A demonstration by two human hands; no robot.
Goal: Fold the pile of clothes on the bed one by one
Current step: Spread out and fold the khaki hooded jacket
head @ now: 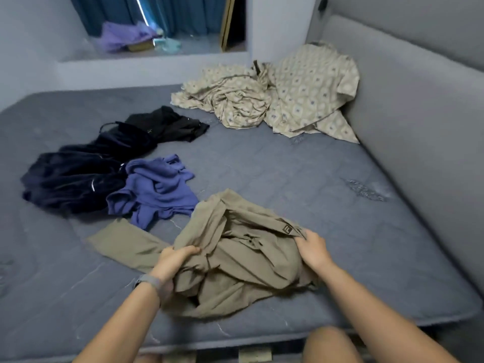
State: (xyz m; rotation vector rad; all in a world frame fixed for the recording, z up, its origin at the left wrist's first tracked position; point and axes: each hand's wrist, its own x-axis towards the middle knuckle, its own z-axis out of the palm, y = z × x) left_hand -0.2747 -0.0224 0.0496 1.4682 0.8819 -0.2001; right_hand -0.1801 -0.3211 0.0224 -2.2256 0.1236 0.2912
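Observation:
A crumpled khaki garment (235, 260) lies near the front edge of the grey-blue mattress (301, 184). My left hand (175, 260) grips a bunch of its fabric on the left side. My right hand (313, 248) pinches its waistband edge beside a small dark label. One khaki leg or sleeve trails out flat to the left. Behind it lies a purple-blue top (154, 189), loosely heaped. Dark navy and black clothes (78, 176) are piled at the left, with another black piece (167, 124) further back.
A beige patterned sheet and pillow (288, 98) are bunched in the far right corner against the grey padded headboard (419, 121). A window ledge with purple cloth (123, 38) sits at the back. A worn patch (364, 189) marks the mattress at right.

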